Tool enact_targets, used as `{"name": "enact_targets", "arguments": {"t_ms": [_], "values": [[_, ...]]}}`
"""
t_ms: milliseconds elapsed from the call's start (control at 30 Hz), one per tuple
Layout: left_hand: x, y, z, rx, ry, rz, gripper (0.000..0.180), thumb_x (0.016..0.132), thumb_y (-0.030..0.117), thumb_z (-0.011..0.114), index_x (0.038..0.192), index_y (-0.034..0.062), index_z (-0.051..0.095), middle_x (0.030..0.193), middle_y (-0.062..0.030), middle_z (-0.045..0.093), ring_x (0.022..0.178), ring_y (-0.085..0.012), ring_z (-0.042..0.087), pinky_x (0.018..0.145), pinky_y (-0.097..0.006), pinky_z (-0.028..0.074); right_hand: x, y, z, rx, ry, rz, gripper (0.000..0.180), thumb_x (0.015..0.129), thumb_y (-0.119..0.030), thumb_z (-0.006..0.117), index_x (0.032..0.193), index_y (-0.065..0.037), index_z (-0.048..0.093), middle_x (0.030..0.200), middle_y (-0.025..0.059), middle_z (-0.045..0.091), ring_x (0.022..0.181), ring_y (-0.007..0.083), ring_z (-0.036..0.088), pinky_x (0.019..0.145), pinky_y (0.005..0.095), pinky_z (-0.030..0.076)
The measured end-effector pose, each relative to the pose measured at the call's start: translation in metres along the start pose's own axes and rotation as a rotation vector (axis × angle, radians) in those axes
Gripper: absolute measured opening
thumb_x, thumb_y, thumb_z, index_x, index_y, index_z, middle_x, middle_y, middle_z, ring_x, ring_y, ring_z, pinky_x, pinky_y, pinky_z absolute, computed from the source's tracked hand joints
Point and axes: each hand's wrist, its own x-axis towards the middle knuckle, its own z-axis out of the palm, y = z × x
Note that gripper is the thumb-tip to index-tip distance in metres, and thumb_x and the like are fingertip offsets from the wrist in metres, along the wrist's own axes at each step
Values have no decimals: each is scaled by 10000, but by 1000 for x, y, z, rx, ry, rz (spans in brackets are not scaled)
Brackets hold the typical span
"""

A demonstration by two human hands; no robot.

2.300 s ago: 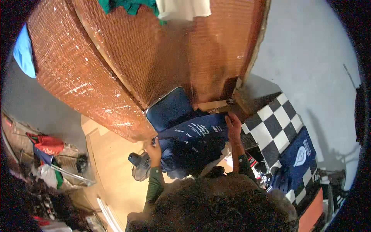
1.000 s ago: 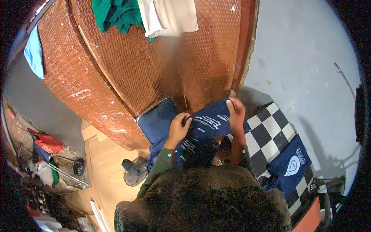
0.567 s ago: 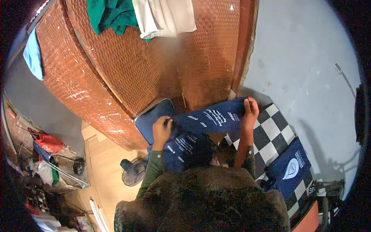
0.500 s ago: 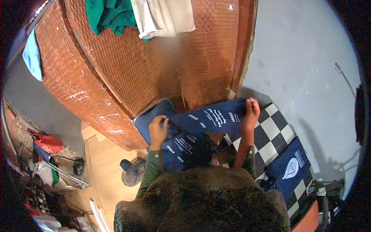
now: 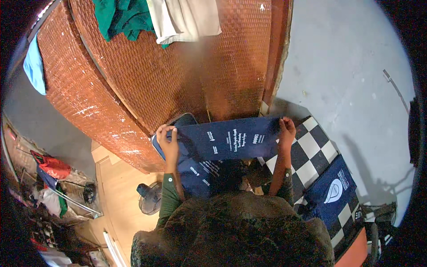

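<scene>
1. Room: grey concrete floor [image 5: 356, 66] upper right; big woven brown screen [image 5: 178, 80] curving across top-left and centre, w/ a dark wood post [image 5: 275, 49] at its right edge.
2. Over the screen's top: green cloth [image 5: 122, 18], off-white cloth [image 5: 184, 18] beside it; light blue cloth [image 5: 34, 71] further left.
3. Below the hands: black/white check mat [image 5: 311, 147] on the floor, running down-right.
4. Left side: pale wood floor [image 5: 118, 187] w/ a small fan [image 5: 149, 198] standing on it; clutter along the far left rim incl. a red item [image 5: 51, 164], too small to tell more.
5. Left hand [image 5: 167, 142]: fingers closed, pinching the left end of the navy cloth [image 5: 227, 142].
6. Right hand [image 5: 287, 131]: fingers closed on the cloth's right end, just above the mat.
7. Cloth held stretched flat between both hands, roughly level, in front of the screen's base; small white print blocks across its middle, too small to make out.
8. A blue pad [image 5: 178, 124] sits behind the cloth's left end, against the screen.
9. More navy fabric [image 5: 200, 173] w/ white marks hangs lower, near the person's chest.
10. Another navy bag [image 5: 331, 191] w/ a white pointed emblem lies on the mat, lower right, well apart from the hands.
11. Open room: floor to the right; screen close ahead and to the left.
12. Orange edge [image 5: 356, 249] at bottom right, unclear what.
</scene>
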Motion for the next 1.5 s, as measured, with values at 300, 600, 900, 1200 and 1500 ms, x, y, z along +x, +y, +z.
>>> {"name": "enact_targets", "arguments": {"t_ms": [300,600,900,1200,1500], "values": [[-15,-9,-9,167,68,-80,136,839,183,739,942,97,719,1186,-113,590,1197,-301,491,1057,-423,321,-13,-24,13,46,-27,73,135,883,-101,699,990,-22,677,1017,76,685,968,193,617,908,313,462],[-39,65,32,42,-283,106,317,780,184,790,1060,98,669,1212,-135,597,1187,-326,532,1054,-427,383,-78,-83,90,-80,-405,-198,66,896,-43,666,947,-3,677,956,44,666,935,142,614,853,276,467],[-54,111,78,-292,-630,-48,211,948,166,619,1001,-36,655,845,-193,679,757,-273,673,687,-341,494,-98,-131,102,-172,-719,-341,129,869,-9,659,996,14,667,962,135,644,939,283,635,830,364,494],[-27,121,103,-322,-491,-69,261,998,232,585,951,-21,631,744,-66,610,703,-94,513,654,-282,442,-52,-92,15,-698,-645,-196,262,812,-85,706,1062,-18,669,1053,198,690,989,410,638,852,426,511],[7,131,127,-416,-409,-124,240,998,181,576,1015,-42,663,892,-57,692,839,-117,603,802,-286,482,-25,-89,-55,-767,-354,-298,229,740,8,714,965,-13,677,873,165,675,783,326,643,706,365,496]]}}
